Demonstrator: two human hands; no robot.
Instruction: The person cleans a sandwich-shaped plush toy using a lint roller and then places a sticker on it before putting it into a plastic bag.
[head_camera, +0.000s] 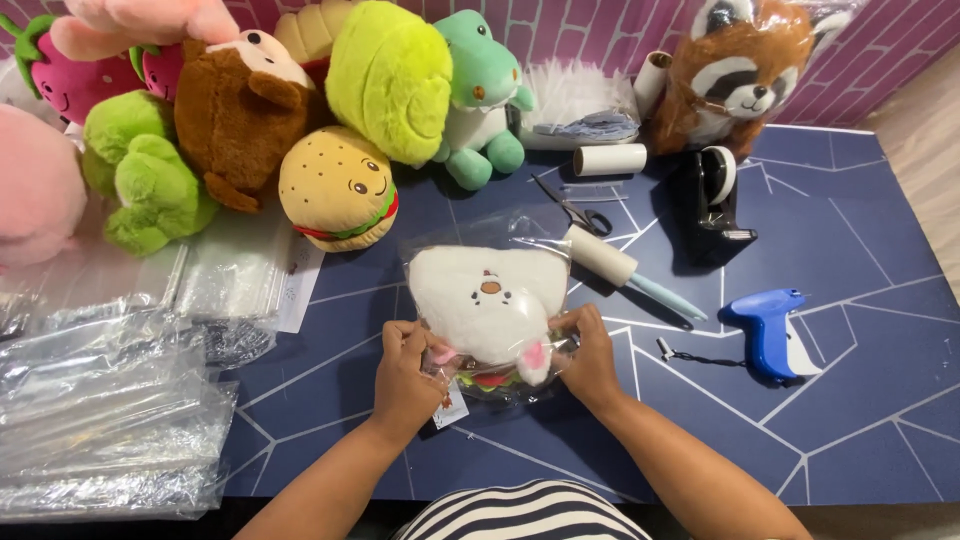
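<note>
head view, close, looking steeply down

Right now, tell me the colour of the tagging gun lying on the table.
Bright blue: the tagging gun lies on the dark blue table, right of the right hand. Head view shows it best.

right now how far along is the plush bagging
Done: nothing sealed that I can see. In hand: both hands, left hand and right hand, grip the open end of a clear bag around a white plush. Left: the burger plush, green dinosaur and others sit unbagged beside the empty bag stack.
</note>
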